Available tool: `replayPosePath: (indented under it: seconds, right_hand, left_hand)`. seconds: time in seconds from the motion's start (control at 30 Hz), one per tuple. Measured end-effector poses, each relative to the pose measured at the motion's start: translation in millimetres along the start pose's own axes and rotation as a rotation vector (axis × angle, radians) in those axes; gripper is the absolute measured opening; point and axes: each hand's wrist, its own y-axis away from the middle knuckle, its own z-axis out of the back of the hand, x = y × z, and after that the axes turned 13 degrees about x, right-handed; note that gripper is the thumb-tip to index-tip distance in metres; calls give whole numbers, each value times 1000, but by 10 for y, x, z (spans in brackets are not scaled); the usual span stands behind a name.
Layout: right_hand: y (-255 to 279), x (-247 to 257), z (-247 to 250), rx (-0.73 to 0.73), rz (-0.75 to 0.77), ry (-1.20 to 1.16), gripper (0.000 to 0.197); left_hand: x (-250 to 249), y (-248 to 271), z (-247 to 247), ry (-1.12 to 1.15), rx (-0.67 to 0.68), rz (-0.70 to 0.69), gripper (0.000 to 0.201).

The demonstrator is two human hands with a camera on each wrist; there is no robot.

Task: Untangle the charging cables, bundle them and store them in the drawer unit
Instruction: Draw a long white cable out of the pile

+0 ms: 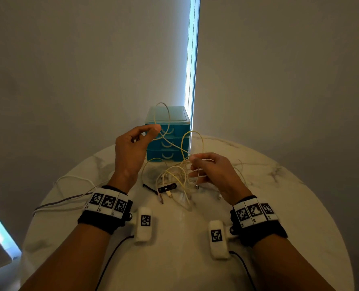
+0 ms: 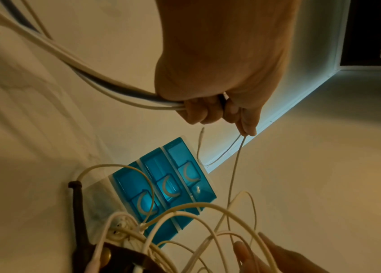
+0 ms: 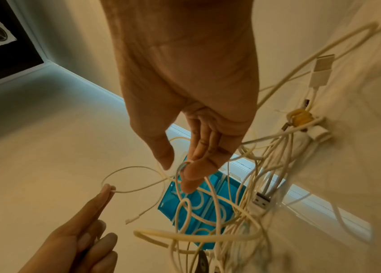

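Observation:
A tangle of cream and white charging cables (image 1: pixel 174 177) lies mid-table in front of the blue three-drawer unit (image 1: pixel 168 133), whose drawers are all closed. My left hand (image 1: pixel 155 130) is raised before the unit. It pinches one thin cable (image 2: pixel 236 166) between thumb and forefinger, and a loop arcs over the unit's lid. Its other fingers curl round white and grey cables (image 2: pixel 114 83). My right hand (image 1: pixel 193 159) hovers over the tangle with strands threaded through its fingers, one loop hooked on a fingertip (image 3: pixel 185 164).
The round marble table (image 1: pixel 279 185) stands against a wall. A black strap (image 1: pixel 167 188) lies by the tangle. USB plugs (image 3: pixel 261 201) and a yellow tie (image 3: pixel 299 116) sit among the cables. White and grey cables (image 1: pixel 59 204) trail off the left edge.

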Motion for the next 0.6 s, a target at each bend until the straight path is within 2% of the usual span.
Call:
replayPosePath:
  seconds: [0.13,0.23,0.3,0.4,0.6]
  right_hand:
    - [-17,-10,-13,-41,-2,-66,33]
    - [-5,-14,7,-70,20,-147,24]
    - [12,0,10,-31,13,-124,22]
    - [27,27,-10,18,-42,-53,28]
    - [26,28,6,-30,-81,37,23]
  left_hand:
    - [20,-29,47,58,-39,-10,16]
    - [38,-50,70,106,-79,-5,18]
    - [46,-58,74,128,-86,-3,18]
    - [41,-59,78,157,-93,-2,17]
    - [44,-71,126,203,-130,8,24]
